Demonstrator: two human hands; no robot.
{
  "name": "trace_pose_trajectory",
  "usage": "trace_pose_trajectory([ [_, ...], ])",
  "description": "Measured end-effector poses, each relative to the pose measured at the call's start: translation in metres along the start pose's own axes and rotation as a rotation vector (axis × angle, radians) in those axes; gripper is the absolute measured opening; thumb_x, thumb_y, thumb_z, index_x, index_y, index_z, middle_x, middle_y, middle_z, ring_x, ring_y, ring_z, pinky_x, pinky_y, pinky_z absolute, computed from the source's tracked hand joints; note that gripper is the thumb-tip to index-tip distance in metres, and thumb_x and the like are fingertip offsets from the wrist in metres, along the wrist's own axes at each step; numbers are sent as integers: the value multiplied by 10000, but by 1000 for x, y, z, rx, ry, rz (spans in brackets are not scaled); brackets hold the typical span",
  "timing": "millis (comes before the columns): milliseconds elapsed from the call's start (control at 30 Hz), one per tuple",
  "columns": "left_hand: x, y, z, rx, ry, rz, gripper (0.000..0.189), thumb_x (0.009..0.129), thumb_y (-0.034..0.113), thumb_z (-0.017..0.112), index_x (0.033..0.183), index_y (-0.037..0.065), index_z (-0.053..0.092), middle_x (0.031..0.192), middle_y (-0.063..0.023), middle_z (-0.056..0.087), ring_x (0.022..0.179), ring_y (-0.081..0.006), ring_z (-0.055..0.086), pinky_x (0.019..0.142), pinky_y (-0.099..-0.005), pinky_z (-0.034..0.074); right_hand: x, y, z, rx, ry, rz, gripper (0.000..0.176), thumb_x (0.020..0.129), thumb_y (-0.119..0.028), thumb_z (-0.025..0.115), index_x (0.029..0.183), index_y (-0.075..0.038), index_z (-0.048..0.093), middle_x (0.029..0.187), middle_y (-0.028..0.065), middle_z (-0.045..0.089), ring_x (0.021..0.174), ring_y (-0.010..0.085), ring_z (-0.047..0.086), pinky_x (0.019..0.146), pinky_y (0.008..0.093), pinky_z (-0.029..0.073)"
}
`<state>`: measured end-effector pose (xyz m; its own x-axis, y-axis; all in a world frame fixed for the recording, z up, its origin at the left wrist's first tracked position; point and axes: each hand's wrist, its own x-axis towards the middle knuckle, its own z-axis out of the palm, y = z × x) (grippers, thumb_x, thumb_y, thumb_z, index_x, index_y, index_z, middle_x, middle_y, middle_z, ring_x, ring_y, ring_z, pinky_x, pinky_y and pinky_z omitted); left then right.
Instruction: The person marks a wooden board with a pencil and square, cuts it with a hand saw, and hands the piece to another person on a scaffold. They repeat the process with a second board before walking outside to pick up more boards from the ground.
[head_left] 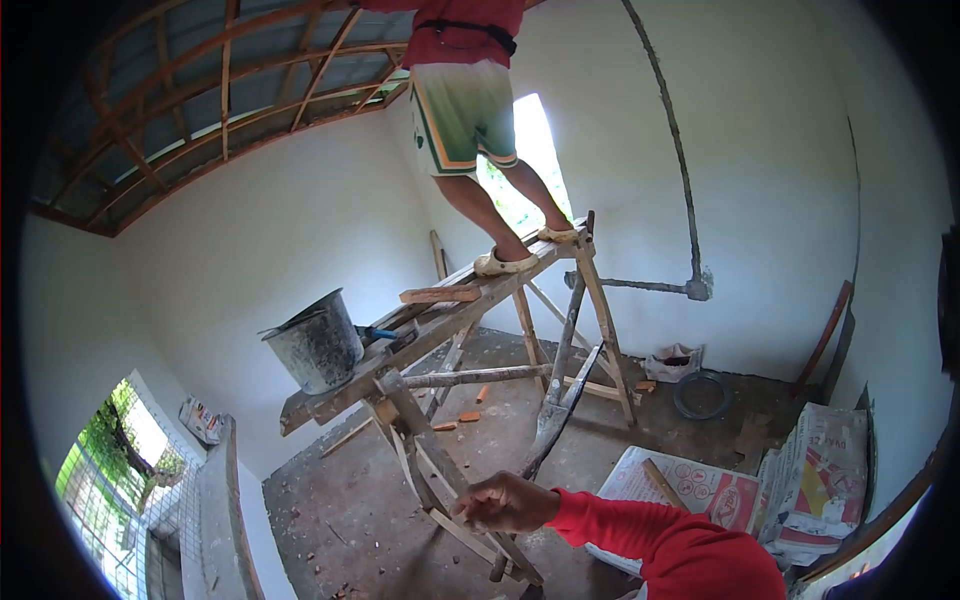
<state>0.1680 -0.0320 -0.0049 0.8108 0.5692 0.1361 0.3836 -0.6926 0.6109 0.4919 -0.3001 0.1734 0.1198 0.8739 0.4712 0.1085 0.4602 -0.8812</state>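
My right hand [505,502] reaches in from the lower right in a red sleeve [640,530]. Its fingers are loosely bent and point left, with nothing visible between them. In this view it overlaps the near wooden leg [430,460] of a plank scaffold [450,325]. On the scaffold's near end sits a cement-smeared bucket [318,345], with a blue-handled tool [375,332] beside it. A short wood block [440,295] lies farther along the planks. My left hand is out of view.
A person [470,120] in a red top and green-white shorts stands on the scaffold's far end, arms up by the wooden ceiling frame [225,90]. Paper sacks [815,480] stand at right, near a flattened printed sack [700,485]. A round basin [703,395] and wood scraps [470,416] lie on the floor.
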Motion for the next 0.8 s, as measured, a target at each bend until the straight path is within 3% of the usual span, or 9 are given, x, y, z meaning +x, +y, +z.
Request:
trace_pose_trajectory([
  [100,-8,7,0,-58,38,27,437,864,331,647,1245,130,572,1044,-207,629,883,-295,651,794,-422,508,-7,10,24,16,47,65,278,880,54,569,1157,75,558,847,27,636,755,75,597,722,246,504],
  [233,-14,36,-8,-148,80,87,450,863,338,651,1255,135,561,1037,-203,626,874,-294,647,784,-418,508,-21,25,43,-44,66,198,282,869,39,580,1151,65,571,880,42,659,781,78,614,690,249,511],
  [533,-10,155,-15,-328,102,323,480,861,355,660,1276,146,537,1020,-192,619,852,-292,638,761,-408,509,-25,34,39,26,56,40,254,881,17,570,1130,67,584,864,39,662,756,93,632,699,263,531],
  [800,1,259,11,-447,84,472,508,860,370,669,1294,156,516,1005,-183,613,833,-290,630,740,-400,509,-56,22,-2,-22,135,42,194,924,-40,572,1083,63,614,806,29,633,718,101,621,681,282,529],
])
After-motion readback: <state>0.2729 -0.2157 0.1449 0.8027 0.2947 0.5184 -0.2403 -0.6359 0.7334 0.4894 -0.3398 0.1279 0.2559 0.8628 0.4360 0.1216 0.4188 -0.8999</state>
